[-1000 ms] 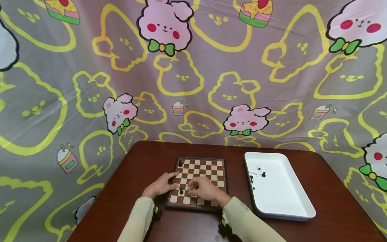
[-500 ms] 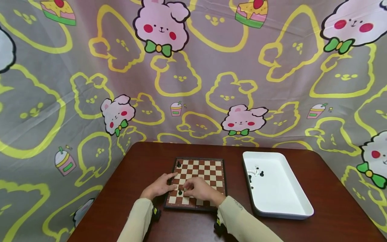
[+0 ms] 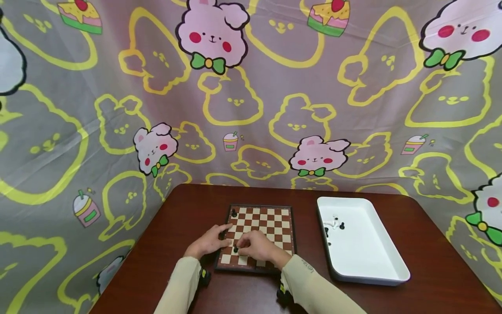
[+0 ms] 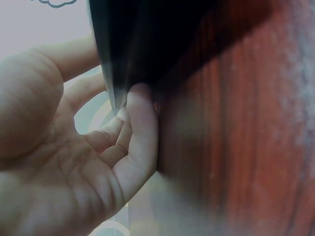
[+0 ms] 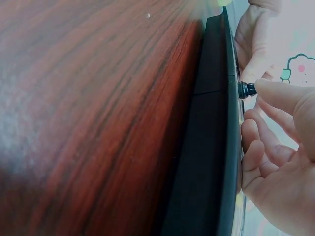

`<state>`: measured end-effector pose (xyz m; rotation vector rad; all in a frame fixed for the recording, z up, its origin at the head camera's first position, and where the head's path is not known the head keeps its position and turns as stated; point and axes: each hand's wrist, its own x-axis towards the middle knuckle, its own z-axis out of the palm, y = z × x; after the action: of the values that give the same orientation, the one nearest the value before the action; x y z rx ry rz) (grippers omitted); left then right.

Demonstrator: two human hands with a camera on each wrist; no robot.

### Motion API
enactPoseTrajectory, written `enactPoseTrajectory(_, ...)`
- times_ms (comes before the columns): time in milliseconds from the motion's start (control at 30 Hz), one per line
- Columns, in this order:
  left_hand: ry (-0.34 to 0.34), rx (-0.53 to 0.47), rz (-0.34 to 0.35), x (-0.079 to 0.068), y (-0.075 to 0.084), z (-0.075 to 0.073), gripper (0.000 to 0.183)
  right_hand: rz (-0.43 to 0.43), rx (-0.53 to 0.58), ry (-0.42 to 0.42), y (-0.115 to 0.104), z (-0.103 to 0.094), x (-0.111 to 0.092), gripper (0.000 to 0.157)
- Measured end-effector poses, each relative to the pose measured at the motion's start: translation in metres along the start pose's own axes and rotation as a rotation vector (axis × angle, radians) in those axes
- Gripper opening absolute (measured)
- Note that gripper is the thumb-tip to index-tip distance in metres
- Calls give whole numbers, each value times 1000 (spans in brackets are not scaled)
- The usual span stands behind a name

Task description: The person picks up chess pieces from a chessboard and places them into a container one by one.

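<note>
My left hand (image 3: 208,241) holds the left edge of the brown-and-cream chessboard (image 3: 276,218), with thumb and index finger over its top. In the left wrist view, other fingers of the left hand (image 4: 74,162) curl against its dark side. On the board's near left part stands a small black chess piece (image 3: 235,249). My right hand (image 3: 256,246) pinches it between thumb and fingers. The right wrist view has the black chess piece (image 5: 246,90) with its base at the board's surface and the thumb tip at its top. Another black chess piece (image 3: 234,213) stands in the far left corner.
A white tray (image 3: 364,244) lies right of the board, with several black chess pieces (image 3: 342,226) and white chess pieces (image 3: 332,223) near its left wall. Beneath everything is a dark red-brown wooden table (image 3: 196,200). A cartoon-patterned curtain (image 3: 251,144) hangs behind and at the left.
My right hand has moved left across the board to the near black chess piece and now pinches it. The left hand stays at the board's left edge.
</note>
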<state>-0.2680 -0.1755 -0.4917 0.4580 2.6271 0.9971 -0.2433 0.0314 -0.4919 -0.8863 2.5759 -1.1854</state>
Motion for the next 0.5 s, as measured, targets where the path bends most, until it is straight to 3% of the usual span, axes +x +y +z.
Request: enactPoseTrajectory(500,10,12,4,1,-2,-1,56,35,-1,-6,-5,2,5,11)
